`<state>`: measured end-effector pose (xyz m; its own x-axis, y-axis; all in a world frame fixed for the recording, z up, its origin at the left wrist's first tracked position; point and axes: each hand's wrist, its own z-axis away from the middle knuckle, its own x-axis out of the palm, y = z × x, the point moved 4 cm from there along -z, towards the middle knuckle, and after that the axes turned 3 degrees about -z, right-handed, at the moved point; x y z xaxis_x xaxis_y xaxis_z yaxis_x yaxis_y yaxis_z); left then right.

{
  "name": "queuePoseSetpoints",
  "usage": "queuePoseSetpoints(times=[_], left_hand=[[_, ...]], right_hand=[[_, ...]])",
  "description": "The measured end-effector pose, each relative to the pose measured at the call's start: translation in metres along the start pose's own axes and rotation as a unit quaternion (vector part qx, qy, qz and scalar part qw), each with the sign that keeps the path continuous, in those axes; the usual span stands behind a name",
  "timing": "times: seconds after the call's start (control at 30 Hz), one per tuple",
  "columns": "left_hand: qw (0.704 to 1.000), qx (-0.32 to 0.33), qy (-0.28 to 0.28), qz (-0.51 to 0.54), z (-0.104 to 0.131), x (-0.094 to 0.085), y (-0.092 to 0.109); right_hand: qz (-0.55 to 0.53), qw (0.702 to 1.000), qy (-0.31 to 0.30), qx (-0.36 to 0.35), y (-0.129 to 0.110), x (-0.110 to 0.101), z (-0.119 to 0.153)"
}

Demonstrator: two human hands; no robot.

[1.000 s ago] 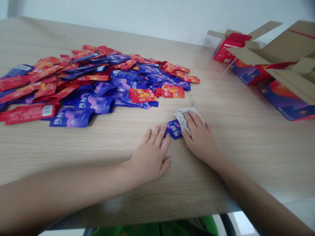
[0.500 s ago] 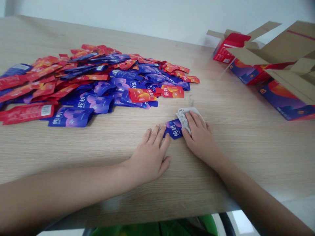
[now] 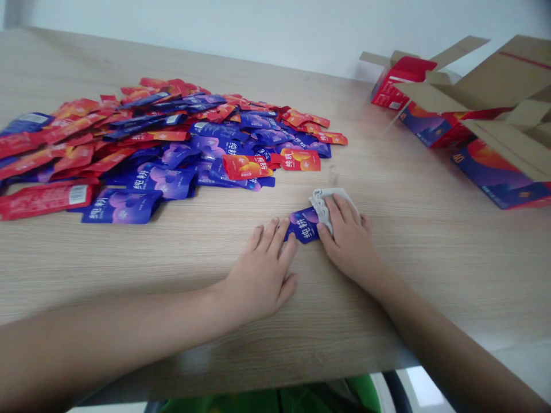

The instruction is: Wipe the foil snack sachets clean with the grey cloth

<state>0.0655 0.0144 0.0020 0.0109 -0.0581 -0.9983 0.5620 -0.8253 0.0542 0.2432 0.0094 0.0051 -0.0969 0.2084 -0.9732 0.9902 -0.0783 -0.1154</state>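
We see a blue pouch [image 3: 303,226] with purple shapes and white lettering lying flat on the wood-grained tabletop [image 3: 215,258], between the person's two hands. The left hand [image 3: 260,275] rests palm down, its grip spread, with the fingertips touching the pouch's left end and the thumb apart from it. The right hand [image 3: 350,241] lies over a folded white cloth [image 3: 321,203], which covers the pouch's right end; the fingers sit close together on top and the thumb is at the cloth's near edge. Whether this grip pinches the cloth or only presses it down, we cannot tell.

Beyond the left hand we see a wide heap of red and blue pouches [image 3: 206,132], many overlapping. At its near left edge a red pouch with a barcode [image 3: 47,199] lies beside a blue one [image 3: 123,207]. Toward the far right stand three open cartons [image 3: 491,172] in red and blue, their brown flaps raised. Behind the tabletop we see a pale wall [image 3: 258,28].
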Motion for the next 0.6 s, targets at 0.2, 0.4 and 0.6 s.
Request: queuePoseSetpoints(times=[0.2, 0.4, 0.6], left_hand=[[1.0, 0.002, 0.005, -0.001, 0.001, 0.0, 0.0], [1.0, 0.001, 0.006, 0.0, 0.001, 0.0, 0.0], [1.0, 0.001, 0.015, -0.004, 0.0, 0.001, 0.0]], right_hand=[[-0.016, 0.99, -0.028, -0.137, -0.037, -0.002, 0.012], [-0.012, 0.999, -0.004, -0.045, -0.012, -0.001, 0.006], [-0.009, 0.997, -0.012, -0.08, -0.037, 0.0, 0.018]])
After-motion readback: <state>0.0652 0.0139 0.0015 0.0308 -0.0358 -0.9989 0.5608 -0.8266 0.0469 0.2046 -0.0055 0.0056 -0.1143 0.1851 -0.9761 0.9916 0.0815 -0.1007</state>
